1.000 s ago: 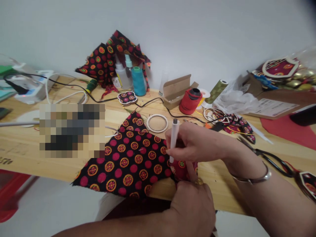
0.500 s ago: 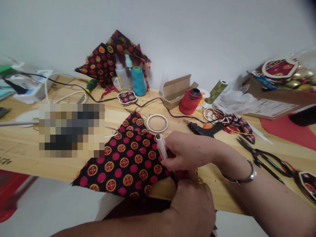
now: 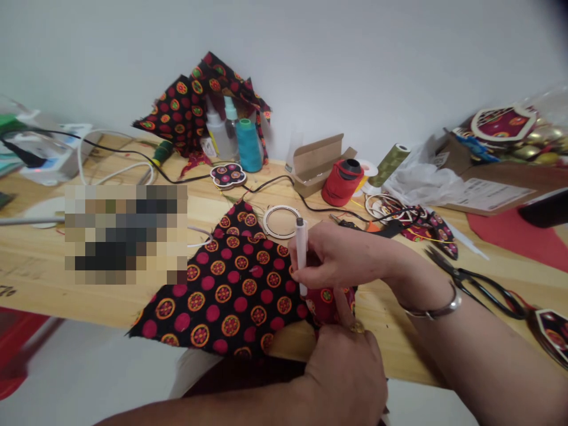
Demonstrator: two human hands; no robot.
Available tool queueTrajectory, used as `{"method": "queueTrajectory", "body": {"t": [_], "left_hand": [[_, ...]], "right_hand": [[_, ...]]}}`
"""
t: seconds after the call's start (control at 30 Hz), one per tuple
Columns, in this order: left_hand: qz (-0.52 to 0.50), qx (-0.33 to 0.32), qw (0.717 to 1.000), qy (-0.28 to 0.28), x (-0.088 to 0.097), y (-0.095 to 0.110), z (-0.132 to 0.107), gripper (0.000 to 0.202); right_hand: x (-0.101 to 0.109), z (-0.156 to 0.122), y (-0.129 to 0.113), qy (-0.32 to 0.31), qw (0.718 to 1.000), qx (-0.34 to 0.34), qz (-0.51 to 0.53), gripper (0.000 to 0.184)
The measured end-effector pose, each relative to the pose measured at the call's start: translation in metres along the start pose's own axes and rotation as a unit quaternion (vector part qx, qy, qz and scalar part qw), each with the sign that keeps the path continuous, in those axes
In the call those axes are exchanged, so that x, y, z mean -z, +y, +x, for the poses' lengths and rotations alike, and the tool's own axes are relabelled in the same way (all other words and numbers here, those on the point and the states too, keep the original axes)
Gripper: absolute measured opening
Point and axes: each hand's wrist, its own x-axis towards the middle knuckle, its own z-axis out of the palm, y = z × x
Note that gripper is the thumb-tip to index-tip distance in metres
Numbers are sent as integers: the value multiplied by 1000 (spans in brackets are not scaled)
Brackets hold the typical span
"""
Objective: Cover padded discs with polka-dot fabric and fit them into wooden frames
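Pale wall [image 3: 355, 71] behind wooden tabletop [image 3: 399, 337]; my right hand [image 3: 331, 257] grips a white pen [image 3: 301, 254] near-upright, tip at the floral-dot fabric [image 3: 231, 296] by the front edge; left hand [image 3: 348, 361] rests an index finger there, others curled, can't tell if pinching; looks mid-marking; no line visible, remainder unclear.

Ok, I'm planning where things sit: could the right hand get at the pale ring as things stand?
Probably yes: the pale ring lies just beyond the right hand, with nothing visible resting on it, though the fingers hold a white pen, which may need setting down first.
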Motion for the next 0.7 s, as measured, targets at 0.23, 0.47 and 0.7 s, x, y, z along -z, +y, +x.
{"method": "queueTrajectory", "body": {"t": [0.23,0.47,0.7], "left_hand": [[-29,24,999,-15,6,-2,0,31],[-46,41,998,-1,8,-4,-4,47],[-52,26,998,-32,4,-3,-5,69]], "right_hand": [[-4,7,0,-28,1000,5,-5,16],[-4,10,-2,-34,999,-8,-1,20],[-3,3,-2,21,996,-10,85,12]]}}
